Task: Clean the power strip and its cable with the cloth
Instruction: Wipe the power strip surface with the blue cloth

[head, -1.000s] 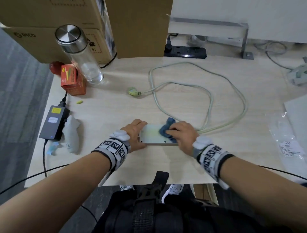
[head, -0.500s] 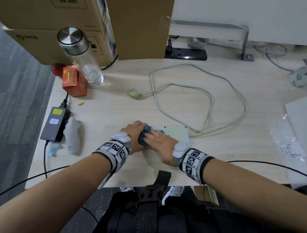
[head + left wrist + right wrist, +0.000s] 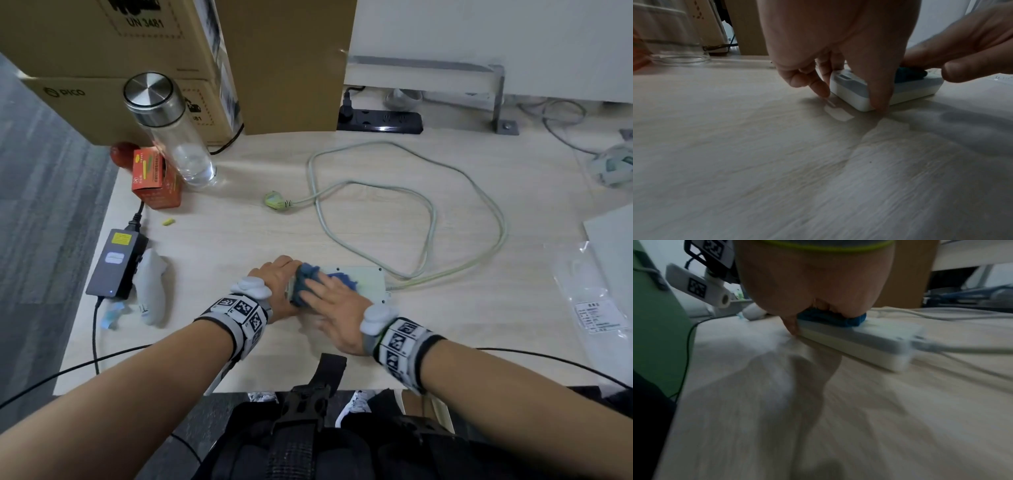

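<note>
A white power strip (image 3: 368, 279) lies flat near the table's front edge. Its pale cable (image 3: 432, 212) loops behind it and ends in a plug (image 3: 274, 200). My left hand (image 3: 279, 275) grips the strip's left end, thumb on the near side and fingers round the end, as the left wrist view shows on the strip (image 3: 851, 95). My right hand (image 3: 327, 296) presses a bunched blue cloth (image 3: 308, 275) onto the left part of the strip's top, fingers laid over it. In the right wrist view the cloth (image 3: 838, 320) sits on the strip (image 3: 869, 339) under my palm.
A glass bottle (image 3: 178, 144), an orange box (image 3: 154, 180), a black adapter (image 3: 116, 267) and a white controller (image 3: 152, 291) stand at the left. Cardboard boxes (image 3: 281, 65) and a black power strip (image 3: 380, 121) line the back. A plastic bag (image 3: 596, 291) lies right.
My right hand slid the cloth along the strip from its right end to its left end, up against my left hand. The left hand kept its hold.
</note>
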`<state>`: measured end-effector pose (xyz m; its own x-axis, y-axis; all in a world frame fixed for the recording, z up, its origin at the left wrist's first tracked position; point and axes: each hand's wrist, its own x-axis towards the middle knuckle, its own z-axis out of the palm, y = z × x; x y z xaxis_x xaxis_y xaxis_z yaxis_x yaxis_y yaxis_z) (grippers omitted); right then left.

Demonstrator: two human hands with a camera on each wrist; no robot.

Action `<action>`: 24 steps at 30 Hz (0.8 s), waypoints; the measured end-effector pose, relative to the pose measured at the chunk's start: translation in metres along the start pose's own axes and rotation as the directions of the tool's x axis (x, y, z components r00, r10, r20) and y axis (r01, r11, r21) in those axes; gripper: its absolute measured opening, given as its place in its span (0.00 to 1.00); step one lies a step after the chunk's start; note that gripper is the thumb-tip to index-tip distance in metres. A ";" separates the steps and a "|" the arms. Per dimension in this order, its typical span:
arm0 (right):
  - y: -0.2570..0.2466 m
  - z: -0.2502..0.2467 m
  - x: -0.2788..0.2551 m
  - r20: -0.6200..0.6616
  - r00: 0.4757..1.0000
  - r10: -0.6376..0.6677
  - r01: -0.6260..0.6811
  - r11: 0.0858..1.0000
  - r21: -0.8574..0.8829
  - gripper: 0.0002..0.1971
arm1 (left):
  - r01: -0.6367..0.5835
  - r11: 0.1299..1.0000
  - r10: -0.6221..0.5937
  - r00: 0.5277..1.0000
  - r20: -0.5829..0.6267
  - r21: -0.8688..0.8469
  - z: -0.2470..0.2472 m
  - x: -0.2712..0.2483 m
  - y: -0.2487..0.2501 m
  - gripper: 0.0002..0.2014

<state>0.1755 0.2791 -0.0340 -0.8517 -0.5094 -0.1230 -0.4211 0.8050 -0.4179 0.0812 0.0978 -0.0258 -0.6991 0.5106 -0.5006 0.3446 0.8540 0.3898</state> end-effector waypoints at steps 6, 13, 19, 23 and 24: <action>0.028 -0.009 -0.016 0.107 0.994 -0.035 0.034 0.999 0.018 0.30 | 0.001 1.000 -0.001 1.000 0.002 0.025 0.001 -0.001 -0.003 0.37; 0.061 -0.015 -0.057 0.022 0.999 0.036 -0.036 0.999 -0.002 0.28 | 0.003 1.000 -0.004 0.999 0.046 0.011 -0.001 -0.003 -0.001 0.40; -0.007 -0.001 0.017 0.055 0.997 -0.046 0.046 0.999 0.002 0.31 | 0.036 0.999 -0.035 0.999 0.028 -0.025 0.001 0.003 0.001 0.29; 0.012 -0.011 0.006 0.126 0.992 -0.031 0.027 0.999 0.033 0.30 | 0.019 1.000 -0.018 1.000 0.025 -0.013 0.002 0.004 -0.002 0.30; 0.026 -0.014 -0.006 0.129 0.992 -0.015 0.010 0.999 0.037 0.30 | 0.012 1.000 -0.012 1.000 0.026 0.001 0.002 0.004 -0.003 0.33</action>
<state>0.1654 0.3078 -0.0315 -0.7980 -0.5561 -0.2321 -0.4176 0.7880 -0.4524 0.0785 0.0972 -0.0302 -0.6869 0.5029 -0.5247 0.3366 0.8600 0.3835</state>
